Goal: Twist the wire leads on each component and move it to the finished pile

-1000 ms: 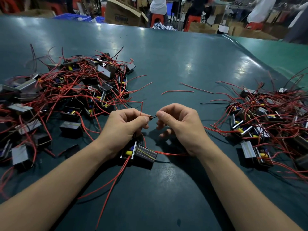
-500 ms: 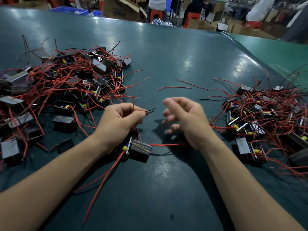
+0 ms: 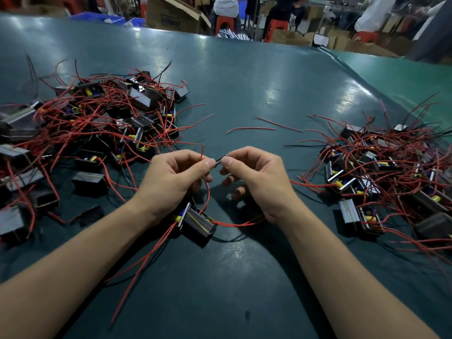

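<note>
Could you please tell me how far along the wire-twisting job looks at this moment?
Which heap is finished cannot be told. In hand: the left hand and right hand pinch a dark lead end between them, while that component lies on the table. Left: this twist, moving it over, and one of the heaps, left pile or right pile.

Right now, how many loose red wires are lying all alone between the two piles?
2. One curved red wire lies just beyond the hands; one straight red wire lies right of it, farther back. Others may hide in the piles.
</note>
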`<state>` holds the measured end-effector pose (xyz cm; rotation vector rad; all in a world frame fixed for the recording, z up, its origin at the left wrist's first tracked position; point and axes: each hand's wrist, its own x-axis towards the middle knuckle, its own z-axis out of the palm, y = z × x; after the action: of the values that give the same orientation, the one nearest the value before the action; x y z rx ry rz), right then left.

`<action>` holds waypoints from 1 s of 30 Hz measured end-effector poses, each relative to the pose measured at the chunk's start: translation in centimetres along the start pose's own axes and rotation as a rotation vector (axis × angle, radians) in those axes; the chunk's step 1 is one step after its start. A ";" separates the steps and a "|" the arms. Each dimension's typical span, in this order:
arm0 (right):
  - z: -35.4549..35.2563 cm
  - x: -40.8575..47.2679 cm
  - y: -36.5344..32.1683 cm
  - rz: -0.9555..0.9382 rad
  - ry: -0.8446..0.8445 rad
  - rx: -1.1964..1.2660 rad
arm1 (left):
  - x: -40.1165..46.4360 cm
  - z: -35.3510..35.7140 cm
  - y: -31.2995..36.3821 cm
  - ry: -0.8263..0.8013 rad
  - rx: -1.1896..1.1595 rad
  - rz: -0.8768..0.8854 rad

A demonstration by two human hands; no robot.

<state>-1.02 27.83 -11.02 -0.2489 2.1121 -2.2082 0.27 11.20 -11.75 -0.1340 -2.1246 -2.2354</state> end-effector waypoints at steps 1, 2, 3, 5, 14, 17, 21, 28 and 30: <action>0.0 0.0 0.0 0.000 -0.003 -0.008 | 0.0 0.0 0.0 0.010 0.007 0.004; 0.1 -0.1 0.0 -0.004 0.002 -0.019 | -0.1 0.0 0.0 0.025 0.014 0.010; 0.2 -0.1 -0.1 -0.015 0.019 -0.034 | -0.1 0.0 0.0 0.040 0.021 0.020; 0.2 -0.1 -0.1 -0.042 0.063 -0.071 | 0.0 0.0 0.0 0.061 0.042 0.039; -0.2 -0.3 -0.2 -0.223 0.191 -0.322 | 0.3 0.1 -0.3 0.121 0.054 0.038; -0.1 -0.4 -0.2 -0.256 0.174 -0.382 | 0.4 0.0 -0.3 0.122 0.049 0.039; 0.1 -0.4 -0.2 -0.194 0.108 -0.320 | 0.3 0.1 -0.2 0.094 0.024 0.046; 0.0 -0.3 -0.1 -0.232 0.128 -0.319 | 0.3 0.0 -0.3 0.068 0.064 0.056; 0.0 -0.2 0.1 -0.290 0.181 -0.407 | 0.3 0.1 -0.4 0.074 0.044 0.051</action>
<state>-0.87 27.81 -11.12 -0.4169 2.7767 -1.9728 -0.08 11.28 -12.08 -0.1006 -2.1065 -2.1299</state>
